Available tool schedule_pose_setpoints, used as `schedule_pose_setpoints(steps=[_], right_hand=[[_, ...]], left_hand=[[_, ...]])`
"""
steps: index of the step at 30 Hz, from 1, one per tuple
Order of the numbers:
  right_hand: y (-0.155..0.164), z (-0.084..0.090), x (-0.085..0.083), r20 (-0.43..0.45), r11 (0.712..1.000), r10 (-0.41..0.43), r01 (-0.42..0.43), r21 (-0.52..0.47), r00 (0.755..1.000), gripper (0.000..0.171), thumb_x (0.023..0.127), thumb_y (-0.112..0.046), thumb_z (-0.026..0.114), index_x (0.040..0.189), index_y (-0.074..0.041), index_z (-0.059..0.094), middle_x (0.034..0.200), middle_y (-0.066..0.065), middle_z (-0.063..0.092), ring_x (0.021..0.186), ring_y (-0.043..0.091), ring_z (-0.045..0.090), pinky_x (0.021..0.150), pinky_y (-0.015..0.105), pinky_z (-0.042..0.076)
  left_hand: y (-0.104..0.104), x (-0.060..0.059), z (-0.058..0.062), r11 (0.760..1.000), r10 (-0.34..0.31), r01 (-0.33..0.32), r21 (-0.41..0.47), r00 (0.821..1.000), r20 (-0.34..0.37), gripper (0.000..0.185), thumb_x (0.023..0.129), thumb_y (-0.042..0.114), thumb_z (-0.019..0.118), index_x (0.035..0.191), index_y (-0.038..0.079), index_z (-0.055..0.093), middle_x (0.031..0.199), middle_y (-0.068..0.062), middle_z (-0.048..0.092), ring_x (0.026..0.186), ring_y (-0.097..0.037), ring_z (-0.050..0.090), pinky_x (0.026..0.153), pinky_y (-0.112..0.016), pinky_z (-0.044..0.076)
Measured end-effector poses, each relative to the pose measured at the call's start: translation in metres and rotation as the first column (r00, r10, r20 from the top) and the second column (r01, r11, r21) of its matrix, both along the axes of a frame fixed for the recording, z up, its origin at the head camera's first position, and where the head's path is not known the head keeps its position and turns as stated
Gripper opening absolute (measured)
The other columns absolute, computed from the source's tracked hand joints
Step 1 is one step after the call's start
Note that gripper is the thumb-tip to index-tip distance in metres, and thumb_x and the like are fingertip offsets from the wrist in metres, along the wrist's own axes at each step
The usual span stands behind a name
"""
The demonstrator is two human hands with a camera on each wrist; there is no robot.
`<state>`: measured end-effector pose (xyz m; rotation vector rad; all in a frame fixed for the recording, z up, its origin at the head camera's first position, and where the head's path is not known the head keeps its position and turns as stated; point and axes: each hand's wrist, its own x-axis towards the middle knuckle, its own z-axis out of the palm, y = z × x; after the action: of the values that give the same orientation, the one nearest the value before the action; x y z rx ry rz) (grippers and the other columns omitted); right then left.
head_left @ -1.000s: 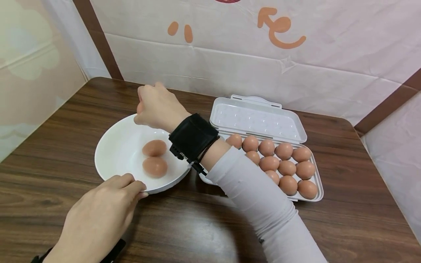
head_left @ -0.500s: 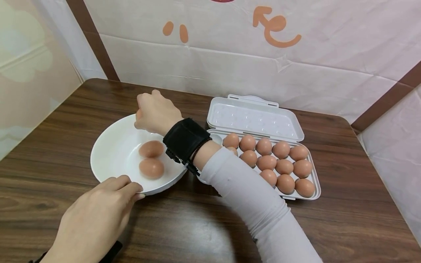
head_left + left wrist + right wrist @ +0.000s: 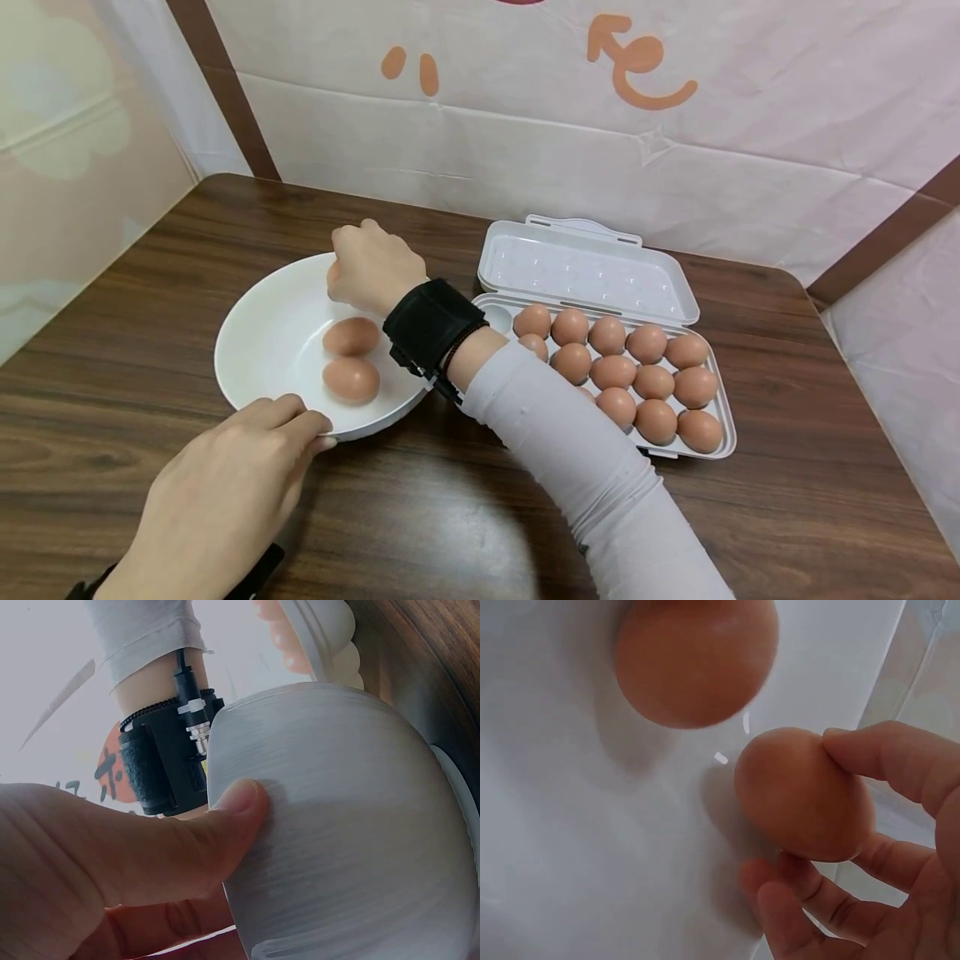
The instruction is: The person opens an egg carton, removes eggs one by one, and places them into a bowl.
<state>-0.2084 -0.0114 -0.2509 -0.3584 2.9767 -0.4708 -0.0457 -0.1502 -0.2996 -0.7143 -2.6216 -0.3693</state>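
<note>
My left hand (image 3: pixel 225 483) grips the near rim of a white bowl (image 3: pixel 258 342). In the left wrist view its thumb (image 3: pixel 236 802) presses the outer wall of the bowl (image 3: pixel 352 817), with fingers over the rim. Over the far side of the bowl is my right hand (image 3: pixel 377 268). Between thumb and fingers it pinches a brown egg (image 3: pixel 802 795), seen in the right wrist view low against the bowl's inside; whether it touches is unclear. The back of that hand hides most of this egg from the head view. Two more eggs, one farther (image 3: pixel 351 337) and one nearer (image 3: pixel 351 380), lie side by side in the bowl.
Right of the bowl stands a white egg carton, its lid (image 3: pixel 588 271) folded back. Several brown eggs (image 3: pixel 613 372) fill its cups, with a bare cup (image 3: pixel 497 318) at the back left. The right forearm (image 3: pixel 570 450) covers part of the carton. A printed cloth (image 3: pixel 487 133) hangs behind the wooden table (image 3: pixel 795 500).
My right hand has come down and slightly nearer over the bowl, still holding the egg. The left hand keeps its grip on the rim. The two eggs in the bowl lie as before.
</note>
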Motion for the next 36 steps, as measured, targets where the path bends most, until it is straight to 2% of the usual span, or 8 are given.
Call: schedule_pose_setpoints(steps=[7, 13, 15, 20, 23, 29, 32, 36], right_hand=[[-0.003, -0.003, 0.004, -0.037, 0.998, 0.000, 0.002, 0.067, 0.999, 0.016, 0.097, -0.022, 0.057, 0.111, -0.022, 0.065, 0.106, -0.003, 0.055, 0.079, 0.014, 0.057, 0.060, 0.029, 0.048], [-0.001, -0.008, 0.005, -0.012, 0.991, 0.028, -0.026, 0.129, 1.000, 0.006, 0.096, -0.018, 0.054, 0.095, -0.019, 0.060, 0.080, -0.004, 0.049, 0.070, 0.012, 0.051, 0.053, 0.025, 0.040], [0.000, -0.008, 0.006, -0.011, 0.987, 0.040, -0.038, 0.155, 0.999, 0.006, 0.096, -0.017, 0.054, 0.091, -0.018, 0.058, 0.076, -0.004, 0.047, 0.072, 0.012, 0.051, 0.054, 0.026, 0.041], [0.000, -0.008, 0.008, -0.006, 0.973, 0.064, -0.061, 0.222, 0.998, 0.008, 0.096, -0.020, 0.057, 0.101, -0.020, 0.062, 0.087, -0.005, 0.058, 0.090, 0.016, 0.052, 0.064, 0.031, 0.048], [-0.001, -0.009, 0.008, 0.004, 0.966, 0.070, -0.069, 0.247, 0.998, 0.011, 0.097, -0.021, 0.056, 0.106, -0.021, 0.063, 0.090, -0.006, 0.060, 0.092, 0.016, 0.053, 0.066, 0.030, 0.048], [0.001, -0.009, 0.008, 0.044, 0.970, 0.054, -0.063, 0.234, 0.998, 0.004, 0.095, -0.021, 0.061, 0.098, -0.020, 0.061, 0.083, -0.006, 0.056, 0.079, 0.013, 0.055, 0.059, 0.027, 0.047], [0.005, -0.005, 0.008, 0.051, 0.980, 0.044, -0.053, 0.194, 0.998, 0.006, 0.092, -0.020, 0.063, 0.097, -0.019, 0.061, 0.081, -0.006, 0.054, 0.071, 0.012, 0.056, 0.056, 0.027, 0.046], [0.012, 0.006, 0.010, 0.049, 0.992, 0.027, -0.033, 0.122, 0.998, 0.004, 0.094, -0.021, 0.063, 0.097, -0.019, 0.060, 0.081, -0.005, 0.054, 0.068, 0.013, 0.055, 0.055, 0.027, 0.045]], left_hand=[[0.000, -0.001, 0.000, 1.000, -0.008, 0.008, -0.001, 1.000, -0.008, 0.023, 0.075, 0.014, 0.081, 0.070, 0.021, 0.060, 0.067, 0.013, 0.041, 0.060, -0.009, 0.044, 0.047, -0.025, 0.033], [0.001, -0.002, 0.000, 1.000, -0.016, 0.016, 0.000, 1.000, -0.003, 0.021, 0.074, 0.012, 0.082, 0.072, 0.020, 0.062, 0.067, 0.013, 0.044, 0.062, -0.008, 0.046, 0.048, -0.025, 0.034], [0.002, -0.002, 0.000, 1.000, -0.015, 0.015, -0.002, 1.000, 0.001, 0.022, 0.074, 0.012, 0.083, 0.072, 0.021, 0.063, 0.068, 0.013, 0.044, 0.062, -0.009, 0.047, 0.049, -0.025, 0.035], [0.003, -0.003, 0.000, 1.000, -0.007, 0.007, -0.009, 1.000, 0.006, 0.023, 0.074, 0.011, 0.083, 0.072, 0.021, 0.063, 0.068, 0.014, 0.044, 0.063, -0.008, 0.047, 0.049, -0.025, 0.035], [0.003, -0.003, 0.000, 1.000, -0.004, 0.004, -0.012, 1.000, 0.010, 0.022, 0.075, 0.012, 0.083, 0.072, 0.021, 0.063, 0.067, 0.014, 0.043, 0.062, -0.008, 0.046, 0.049, -0.025, 0.035], [0.002, -0.002, -0.003, 1.000, 0.015, -0.014, -0.019, 0.999, 0.037, 0.019, 0.076, 0.015, 0.082, 0.074, 0.020, 0.065, 0.067, 0.013, 0.041, 0.062, -0.010, 0.046, 0.047, -0.028, 0.033], [0.001, -0.002, -0.004, 1.000, 0.018, -0.017, -0.016, 0.999, 0.039, 0.018, 0.076, 0.016, 0.083, 0.074, 0.020, 0.065, 0.067, 0.013, 0.042, 0.062, -0.010, 0.047, 0.047, -0.028, 0.034], [0.001, -0.003, -0.004, 1.000, 0.017, -0.016, -0.016, 0.999, 0.042, 0.018, 0.076, 0.016, 0.083, 0.075, 0.020, 0.065, 0.066, 0.013, 0.042, 0.062, -0.011, 0.048, 0.047, -0.028, 0.034]])
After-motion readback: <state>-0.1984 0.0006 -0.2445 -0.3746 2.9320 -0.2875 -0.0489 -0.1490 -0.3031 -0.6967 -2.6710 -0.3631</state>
